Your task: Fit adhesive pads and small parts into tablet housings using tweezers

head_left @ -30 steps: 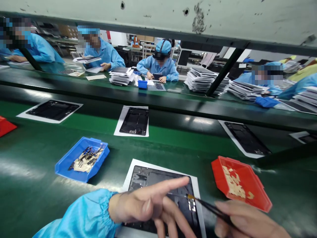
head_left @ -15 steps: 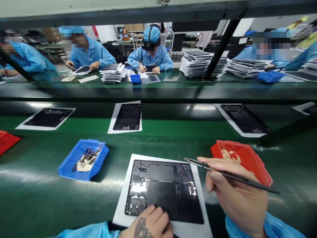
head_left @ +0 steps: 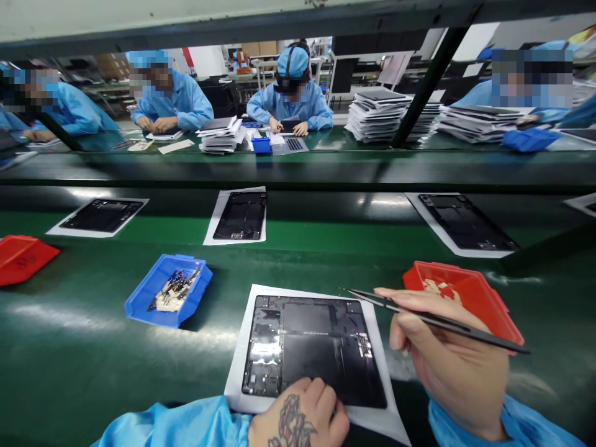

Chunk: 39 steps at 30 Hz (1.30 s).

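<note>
Black tweezers [head_left: 433, 318] in right hand [head_left: 449, 366], left hand [head_left: 298, 416] on tablet panel [head_left: 316, 347], hands apart

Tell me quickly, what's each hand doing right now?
Left hand: open, holding nothing, resting on the black tablet panel.
Right hand: closed, holding black tweezers.

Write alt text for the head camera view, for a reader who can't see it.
The person's right hand holds tweezers beside a black tablet casing on white paper, and the left hand lies at its near edge. A red tray and a blue tray of small parts sit on the green bench.
</note>
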Each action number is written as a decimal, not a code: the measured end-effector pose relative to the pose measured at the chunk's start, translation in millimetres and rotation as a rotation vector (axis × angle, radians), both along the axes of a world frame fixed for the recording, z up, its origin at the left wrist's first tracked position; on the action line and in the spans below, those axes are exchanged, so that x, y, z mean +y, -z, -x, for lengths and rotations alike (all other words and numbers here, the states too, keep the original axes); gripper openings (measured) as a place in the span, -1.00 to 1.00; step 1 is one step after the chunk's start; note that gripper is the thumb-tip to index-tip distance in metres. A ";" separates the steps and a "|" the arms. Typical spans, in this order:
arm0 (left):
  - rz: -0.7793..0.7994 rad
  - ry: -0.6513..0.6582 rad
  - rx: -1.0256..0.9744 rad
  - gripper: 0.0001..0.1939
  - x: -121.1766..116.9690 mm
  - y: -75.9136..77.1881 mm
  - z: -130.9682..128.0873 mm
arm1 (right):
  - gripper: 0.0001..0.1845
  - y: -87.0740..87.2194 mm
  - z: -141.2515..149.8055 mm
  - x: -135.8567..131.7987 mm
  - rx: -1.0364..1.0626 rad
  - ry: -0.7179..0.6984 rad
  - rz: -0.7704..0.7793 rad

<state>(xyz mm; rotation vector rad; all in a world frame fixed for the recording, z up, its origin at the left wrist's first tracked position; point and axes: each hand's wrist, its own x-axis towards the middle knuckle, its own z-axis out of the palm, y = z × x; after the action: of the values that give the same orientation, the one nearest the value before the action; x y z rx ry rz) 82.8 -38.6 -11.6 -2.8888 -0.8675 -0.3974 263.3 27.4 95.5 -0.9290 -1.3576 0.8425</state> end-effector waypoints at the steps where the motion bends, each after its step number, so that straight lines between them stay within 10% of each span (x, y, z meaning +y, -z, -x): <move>1: 0.004 0.010 0.007 -0.90 -0.5 -0.4 -1.7 | -0.81 0.8 -0.3 -0.1 0.002 -0.001 0.008; 14: 0.074 0.016 -0.120 -0.88 -15.8 9.5 -36.8 | -0.89 9.8 4.2 -0.4 -0.047 0.059 0.135; 19: 0.189 -0.073 -0.282 -0.80 19.1 -11.3 12.7 | -0.83 13.3 7.5 6.0 0.048 0.041 0.243; 25: 0.278 -0.483 -0.394 -0.83 76.3 11.7 79.3 | -0.76 34.0 18.1 16.3 0.062 -0.013 0.401; 39: 0.413 -0.274 -0.511 -0.85 62.6 15.2 89.5 | -0.64 81.2 70.2 43.0 0.071 -0.185 0.711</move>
<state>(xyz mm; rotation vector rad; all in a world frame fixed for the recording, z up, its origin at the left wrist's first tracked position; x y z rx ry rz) -6.7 24.0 -26.9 -2.9931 -1.5643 -1.0675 193.1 70.4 14.3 -1.3042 -1.0975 1.5401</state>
